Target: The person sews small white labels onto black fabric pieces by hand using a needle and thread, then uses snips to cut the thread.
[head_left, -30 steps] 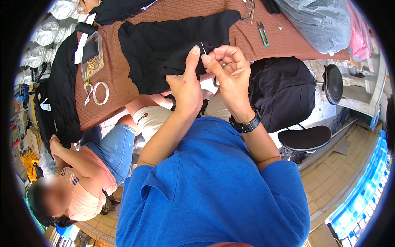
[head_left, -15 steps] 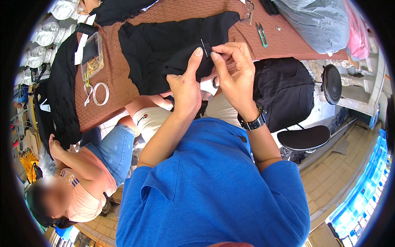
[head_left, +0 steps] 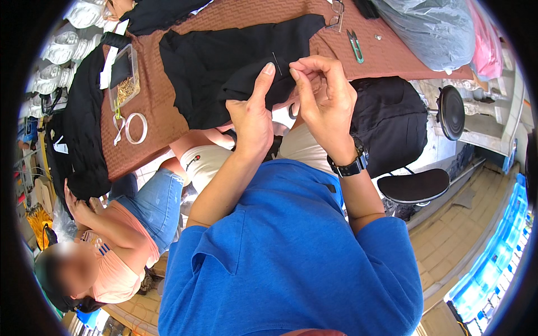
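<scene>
Cloth (head_left: 218, 56) held in your left hand (head_left: 250, 120)
Your right hand (head_left: 326, 101) pinches; I can't tell what. Needle (head_left: 277, 63) between your hands could prick you if cloth slips.

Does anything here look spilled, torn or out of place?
Nothing stands out. The golden bits sit in a clear box, the green snips lie on the brown tablecloth, and the black cloth in the left hand shows no obvious tear.

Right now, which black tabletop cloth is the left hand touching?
Middle cloth, needle against it; the left cloth and far cloth lie apart from the left hand.
</scene>
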